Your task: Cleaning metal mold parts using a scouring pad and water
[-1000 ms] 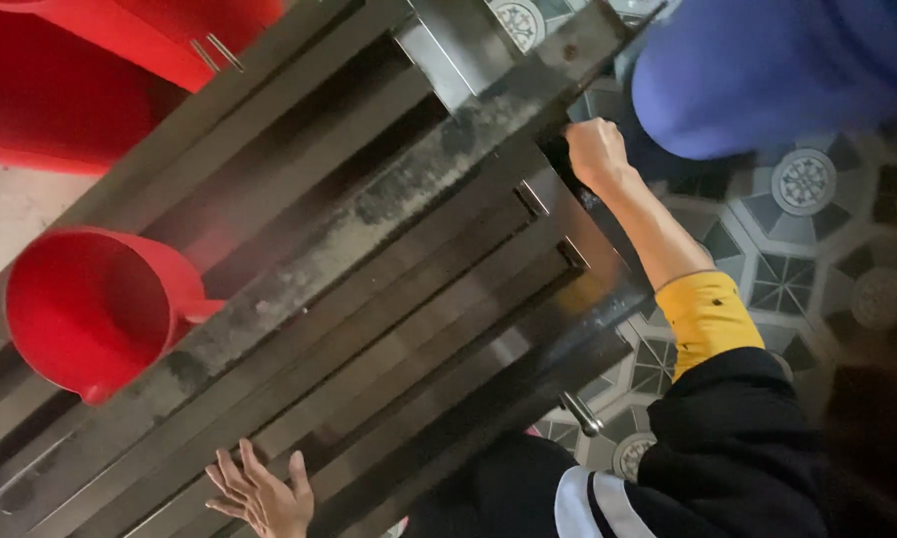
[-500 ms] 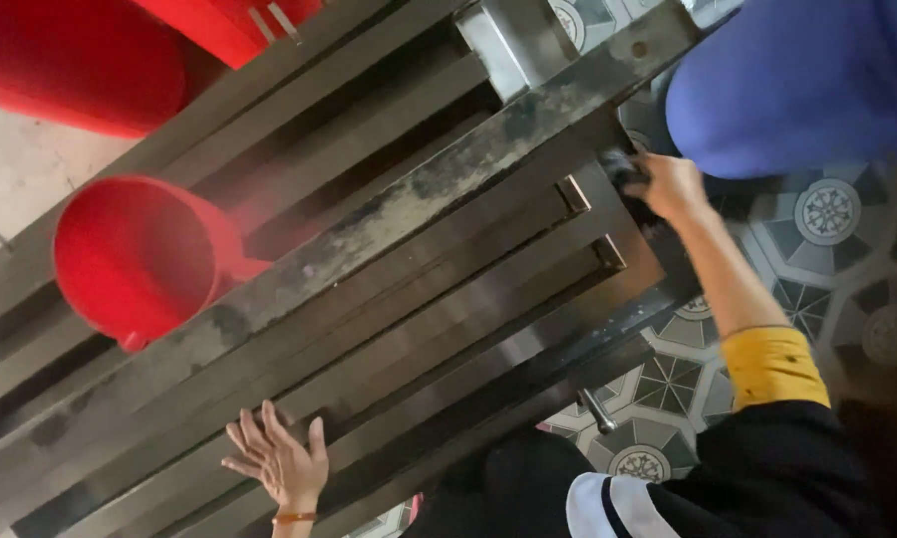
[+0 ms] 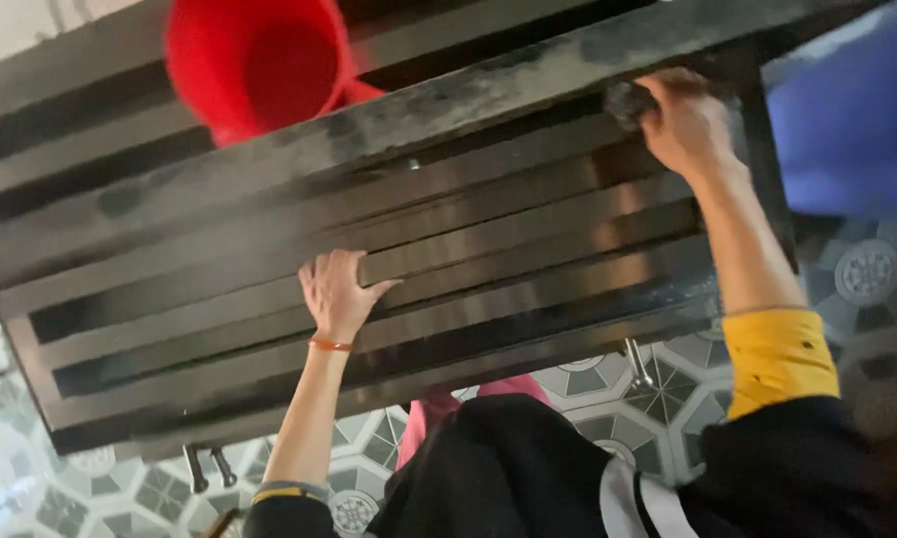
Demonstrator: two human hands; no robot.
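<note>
Right hand (image 3: 686, 122), upper right of frame, is closed on a dark scrubbing pad (image 3: 628, 100) pressed to the grimy top bar of the metal rack (image 3: 528, 214). Left hand (image 3: 337, 291), centre, lies flat with fingers spread on the slats. The bar appears mostly soiled; lower slats look cleaner. A red bucket (image 3: 259, 60) sits upper left.
</note>
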